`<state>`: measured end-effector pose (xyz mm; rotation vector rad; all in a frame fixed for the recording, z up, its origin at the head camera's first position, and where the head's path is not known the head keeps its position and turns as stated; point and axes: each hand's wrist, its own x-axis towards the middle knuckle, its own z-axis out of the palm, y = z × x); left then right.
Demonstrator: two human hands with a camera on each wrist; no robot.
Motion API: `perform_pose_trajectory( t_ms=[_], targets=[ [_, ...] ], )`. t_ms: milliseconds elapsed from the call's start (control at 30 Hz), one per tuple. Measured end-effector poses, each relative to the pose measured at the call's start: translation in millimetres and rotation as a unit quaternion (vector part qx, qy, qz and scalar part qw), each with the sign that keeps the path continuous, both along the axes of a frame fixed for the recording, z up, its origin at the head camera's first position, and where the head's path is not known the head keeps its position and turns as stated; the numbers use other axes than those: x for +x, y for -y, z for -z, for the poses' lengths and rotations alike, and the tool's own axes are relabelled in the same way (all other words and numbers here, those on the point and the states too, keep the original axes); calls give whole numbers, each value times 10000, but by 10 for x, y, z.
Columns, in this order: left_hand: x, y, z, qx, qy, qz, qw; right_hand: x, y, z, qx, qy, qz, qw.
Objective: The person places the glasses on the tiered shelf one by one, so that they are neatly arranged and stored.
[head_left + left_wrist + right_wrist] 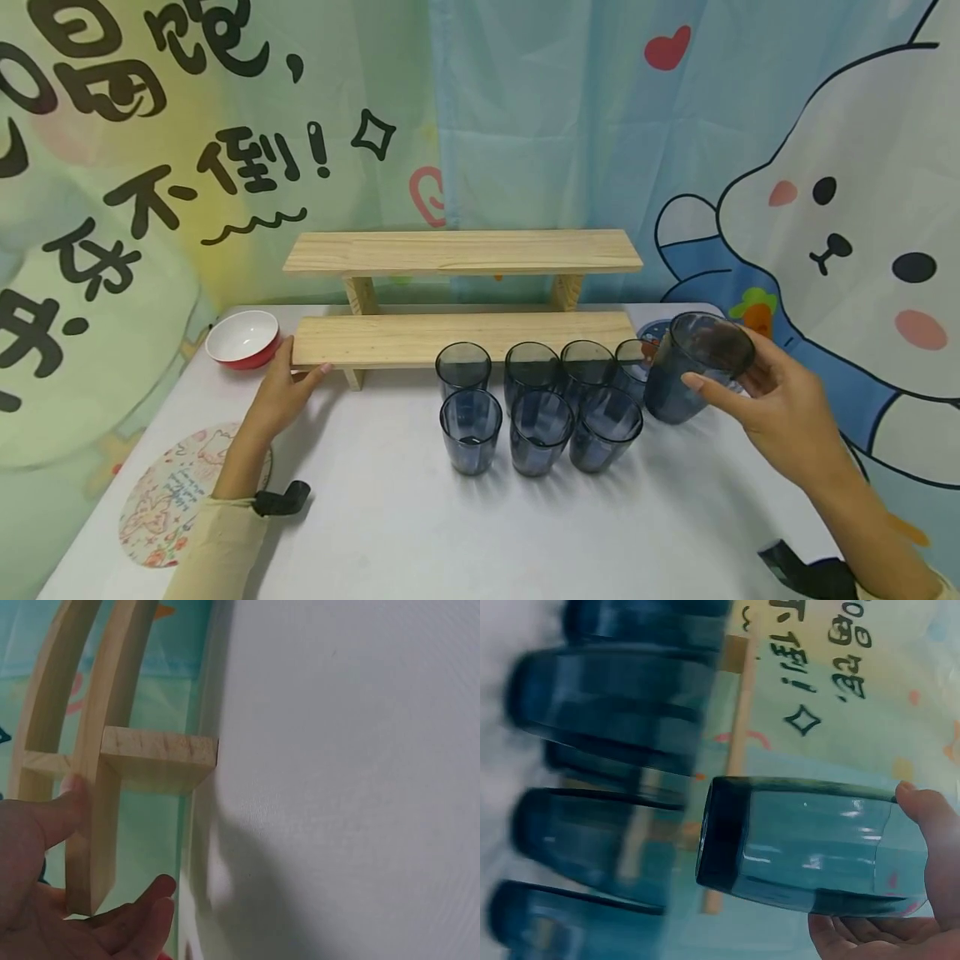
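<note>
My right hand (pixel 791 417) holds a blue-tinted drinking glass (pixel 678 379) above the table, at the right of the other glasses. The right wrist view shows the thumb on one side of this glass (pixel 810 847) and the fingers on the other. At the left end of a two-tier wooden shelf (pixel 461 337), my left hand (pixel 279 398) grips the lower board. In the left wrist view the thumb lies on one face of that board (pixel 94 825), with fingers at its end and other side. Several matching glasses (pixel 471 433) stand upright in two rows before the shelf.
A white bowl with a red outside (pixel 243 337) sits left of the shelf, close to my left hand. A round patterned mat (pixel 172 500) lies at the table's left, partly under my left forearm. Behind the white table (pixel 450 542) hangs a printed curtain (pixel 517 117).
</note>
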<state>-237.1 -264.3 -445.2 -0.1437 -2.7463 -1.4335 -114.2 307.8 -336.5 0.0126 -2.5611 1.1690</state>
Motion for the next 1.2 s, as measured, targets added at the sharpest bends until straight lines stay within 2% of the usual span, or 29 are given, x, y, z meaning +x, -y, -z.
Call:
perform_pose_trajectory(
  t_ms=[133, 300, 567, 733, 967, 1200],
  targets=[
    [18, 11, -4, 25, -14, -61, 10000, -253, 54, -223, -18, -152, -212, 9997],
    [24, 14, 4, 110, -102, -23, 9999, -656, 107, -424, -52, -235, -281, 9993],
    [25, 12, 11, 52, -247, -25, 9997, -1409, 191, -561, -269, -435, -172, 9985],
    [20, -13, 3, 37, -271, -41, 9996, -1785, 255, -571, -297, -564, 15, 9980],
    [8, -42, 10, 79, -255, -26, 9996, -2118, 305, -511, -323, -556, 172, 9978],
    [7, -29, 16, -43, -221, -107, 9997, -2258, 366, -504, -391, -465, 183, 9980]
  ],
)
